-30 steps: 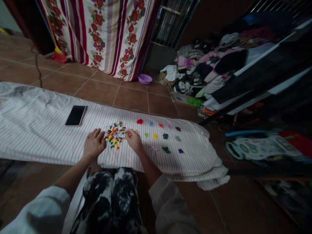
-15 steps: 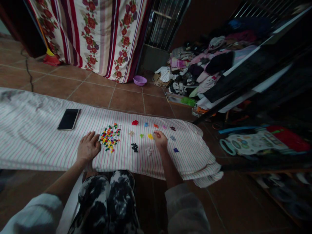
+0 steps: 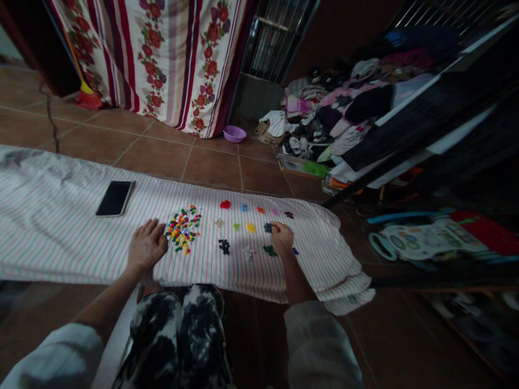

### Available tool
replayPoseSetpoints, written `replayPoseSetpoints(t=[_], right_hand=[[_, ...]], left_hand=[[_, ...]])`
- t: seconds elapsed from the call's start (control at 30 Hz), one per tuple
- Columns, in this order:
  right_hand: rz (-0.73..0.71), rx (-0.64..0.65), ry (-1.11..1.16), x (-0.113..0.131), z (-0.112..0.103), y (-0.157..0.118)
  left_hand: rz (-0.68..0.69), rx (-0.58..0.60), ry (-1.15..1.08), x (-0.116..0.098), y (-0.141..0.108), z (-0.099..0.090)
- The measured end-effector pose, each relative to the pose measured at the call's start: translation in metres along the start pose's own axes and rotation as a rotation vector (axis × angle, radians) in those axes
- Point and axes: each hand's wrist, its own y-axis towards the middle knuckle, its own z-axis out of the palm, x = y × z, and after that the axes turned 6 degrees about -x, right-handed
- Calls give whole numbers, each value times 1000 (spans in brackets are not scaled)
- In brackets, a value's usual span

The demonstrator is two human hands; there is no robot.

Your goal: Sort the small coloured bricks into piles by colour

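My left hand (image 3: 148,246) lies on the striped cloth (image 3: 73,232), fingers stretched out, beside a mixed pile of small coloured pieces (image 3: 184,229). My right hand (image 3: 283,237) is closed, its fingertips at a dark grey-blue cluster (image 3: 268,228); whether a piece is between them is too small to tell. Around it lie small single-colour clusters: yellow (image 3: 251,228), dark green (image 3: 270,250), white (image 3: 248,253), black (image 3: 224,247), red (image 3: 225,204) and several others. My right hand hides part of the cloth, and a purple cluster (image 3: 295,251) shows just past it.
A phone (image 3: 115,198) lies on the cloth at the left. Beyond, on the tiled floor, are a purple bowl (image 3: 234,134), a red broom (image 3: 88,100) and a heap of clothes (image 3: 328,108). Dark bars slant across the right.
My right hand has moved right, from the yellow cluster to the dark grey-blue one, uncovering the dark green cluster. My left hand has stayed in place.
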Motion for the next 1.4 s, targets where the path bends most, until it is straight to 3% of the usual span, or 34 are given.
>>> replayPoseSetpoints(t=[0.3, 0.5, 0.77, 0.93, 1.13, 1.4], right_hand=[[-23, -31, 22, 1, -3, 0], [-81, -45, 68, 22, -2, -2], [-270, 147, 301, 95, 34, -37], [-362, 354, 397, 148, 65, -69], [-431, 546, 281, 203, 99, -87], [-448, 600, 24, 245, 117, -85]], left_hand=[[-36, -2, -46, 2, -1, 4], [-56, 2, -67, -2, 0, 0], [-73, 37, -50, -6, 3, -6], [-73, 31, -33, -6, 3, -5], [-61, 26, -23, -5, 3, -5], [-84, -9, -54, -6, 2, 0]])
